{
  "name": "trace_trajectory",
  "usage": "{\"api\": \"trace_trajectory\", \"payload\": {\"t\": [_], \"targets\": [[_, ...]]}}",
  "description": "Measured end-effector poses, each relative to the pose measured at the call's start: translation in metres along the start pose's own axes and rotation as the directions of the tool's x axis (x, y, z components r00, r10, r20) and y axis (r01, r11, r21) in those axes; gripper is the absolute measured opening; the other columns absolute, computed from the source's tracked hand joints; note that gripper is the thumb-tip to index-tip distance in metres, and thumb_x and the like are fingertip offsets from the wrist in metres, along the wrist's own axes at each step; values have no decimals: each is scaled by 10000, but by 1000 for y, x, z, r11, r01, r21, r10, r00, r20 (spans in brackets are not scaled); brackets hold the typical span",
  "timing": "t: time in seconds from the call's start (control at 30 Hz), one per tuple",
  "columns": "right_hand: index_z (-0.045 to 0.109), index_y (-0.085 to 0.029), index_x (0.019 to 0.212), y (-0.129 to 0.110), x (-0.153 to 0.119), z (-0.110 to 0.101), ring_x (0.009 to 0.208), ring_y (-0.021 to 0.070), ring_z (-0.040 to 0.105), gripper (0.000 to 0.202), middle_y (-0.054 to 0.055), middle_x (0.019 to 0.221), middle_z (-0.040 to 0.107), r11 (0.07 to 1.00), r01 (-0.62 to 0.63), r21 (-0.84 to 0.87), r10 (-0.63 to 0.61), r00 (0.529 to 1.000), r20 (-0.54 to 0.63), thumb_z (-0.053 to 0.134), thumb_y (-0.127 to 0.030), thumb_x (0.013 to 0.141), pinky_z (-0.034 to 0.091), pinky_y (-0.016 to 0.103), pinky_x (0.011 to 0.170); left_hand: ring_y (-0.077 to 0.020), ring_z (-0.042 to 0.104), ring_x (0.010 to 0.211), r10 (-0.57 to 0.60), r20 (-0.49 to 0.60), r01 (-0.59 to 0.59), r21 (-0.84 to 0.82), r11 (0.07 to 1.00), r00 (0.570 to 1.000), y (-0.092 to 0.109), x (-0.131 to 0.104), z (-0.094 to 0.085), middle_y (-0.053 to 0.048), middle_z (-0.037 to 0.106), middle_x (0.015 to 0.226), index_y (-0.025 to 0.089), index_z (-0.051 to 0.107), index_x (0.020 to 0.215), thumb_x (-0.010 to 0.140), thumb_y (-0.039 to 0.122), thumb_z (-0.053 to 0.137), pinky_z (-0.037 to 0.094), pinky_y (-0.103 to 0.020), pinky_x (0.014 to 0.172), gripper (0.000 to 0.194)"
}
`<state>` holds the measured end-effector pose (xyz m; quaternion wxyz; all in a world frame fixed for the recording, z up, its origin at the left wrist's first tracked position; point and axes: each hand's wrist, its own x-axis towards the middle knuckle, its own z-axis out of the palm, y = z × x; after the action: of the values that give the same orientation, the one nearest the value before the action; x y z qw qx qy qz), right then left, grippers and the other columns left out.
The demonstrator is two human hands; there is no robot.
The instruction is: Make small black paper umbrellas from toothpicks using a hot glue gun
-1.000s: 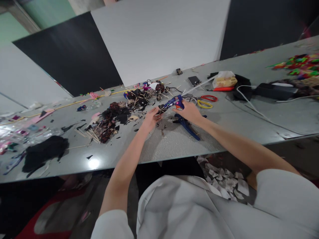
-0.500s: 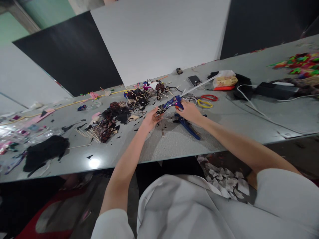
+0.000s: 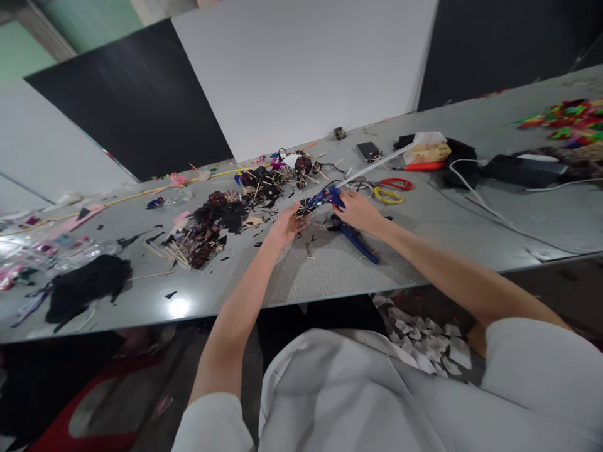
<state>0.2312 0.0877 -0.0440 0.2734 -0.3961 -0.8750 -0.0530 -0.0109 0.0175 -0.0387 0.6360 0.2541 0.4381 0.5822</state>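
Observation:
In my right hand (image 3: 358,212) is a blue glue gun (image 3: 330,196), with a long whitish glue stick (image 3: 372,167) sticking out of its back. Its nozzle end points left at a small black piece with thin wooden sticks (image 3: 304,208), which the fingers of my left hand (image 3: 287,225) grip. The nozzle reaches the piece or lies very close; I cannot tell whether they touch. Below my right hand, blue-handled pliers (image 3: 355,242) lie on the grey table (image 3: 301,273). Just beyond it are scissors with red and yellow handles (image 3: 389,193).
Left of my hands spreads a heap of dark scraps and sticks (image 3: 207,229). A black cloth (image 3: 89,285) lies farther left. A phone-like dark slab (image 3: 367,151), a wrapped yellowish pack (image 3: 428,150) and a white cable (image 3: 490,210) are to the right. Boards stand along the back.
The glue gun has tilted and shifted slightly, its nozzle end lower and closer to the stick piece. My left hand has stayed almost still around the piece.

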Motion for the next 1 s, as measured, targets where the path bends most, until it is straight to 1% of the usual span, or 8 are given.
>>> {"api": "trace_trajectory", "payload": {"t": [0.17, 0.3, 0.4, 0.53, 0.67, 0.83, 1.0], "targets": [[579, -101, 1335, -1, 0, 0, 1150, 363, 653, 421, 220, 1213, 729, 1000, 20, 20, -21, 1000, 21, 475, -325, 994, 498, 488, 1034, -265, 716, 1071, -1, -2, 1, -16, 1000, 1000, 1, -1, 1, -115, 715, 1052, 207, 697, 995, 877, 389, 818, 590, -445, 1003, 248], [577, -107, 1345, 0, 0, 1, 1154, 378, 649, 432, 220, 1200, 735, 999, 32, 40, -33, 999, 40, 468, -327, 990, 501, 517, 1029, -274, 713, 1105, -5, -17, 4, -15, 1000, 1000, 1, -1, 2, -114, 714, 1061, 213, 699, 995, 871, 393, 825, 588, -448, 1015, 252], [577, -104, 1343, 0, 0, 1, 1158, 384, 646, 430, 223, 1195, 737, 998, 38, 45, -40, 998, 48, 464, -328, 994, 496, 526, 1036, -276, 711, 1119, -8, -25, 8, -9, 1000, 1000, 1, 0, 2, -112, 717, 1067, 221, 700, 1016, 876, 394, 817, 591, -444, 1008, 251], [556, -100, 1380, -1, 0, 0, 1193, 383, 637, 452, 223, 1215, 733, 997, 46, 60, -49, 998, 50, 465, -330, 1002, 483, 525, 1056, -287, 704, 1137, -9, -16, 9, -5, 1000, 1000, 1, 1, 0, -121, 710, 1101, 236, 707, 1080, 849, 401, 845, 582, -456, 1019, 315], [549, -92, 1389, -1, 0, 0, 1191, 374, 639, 456, 223, 1220, 725, 998, 40, 53, -43, 998, 52, 469, -322, 1004, 474, 513, 1072, -263, 712, 1102, -5, -7, 5, -5, 1000, 1000, 1, 0, 0, -111, 717, 1071, 221, 702, 1063, 862, 390, 833, 576, -439, 1023, 293], [559, -99, 1354, -2, 0, -1, 1150, 373, 651, 427, 222, 1204, 724, 999, 40, 32, -42, 997, 65, 462, -320, 1003, 483, 514, 1054, -255, 718, 1074, 0, 3, 0, -9, 1000, 1000, 1, -1, 1, -98, 725, 1036, 211, 695, 1015, 857, 386, 837, 578, -431, 1009, 276], [548, -93, 1367, -4, 0, -3, 1152, 382, 651, 447, 226, 1246, 713, 999, 19, 26, -21, 998, 55, 447, -332, 1002, 496, 508, 1025, -238, 720, 1024, -2, 3, 2, -14, 1000, 1000, 1, 0, 0, -96, 704, 1022, 205, 687, 988, 868, 374, 826, 566, -429, 1013, 249]]}}
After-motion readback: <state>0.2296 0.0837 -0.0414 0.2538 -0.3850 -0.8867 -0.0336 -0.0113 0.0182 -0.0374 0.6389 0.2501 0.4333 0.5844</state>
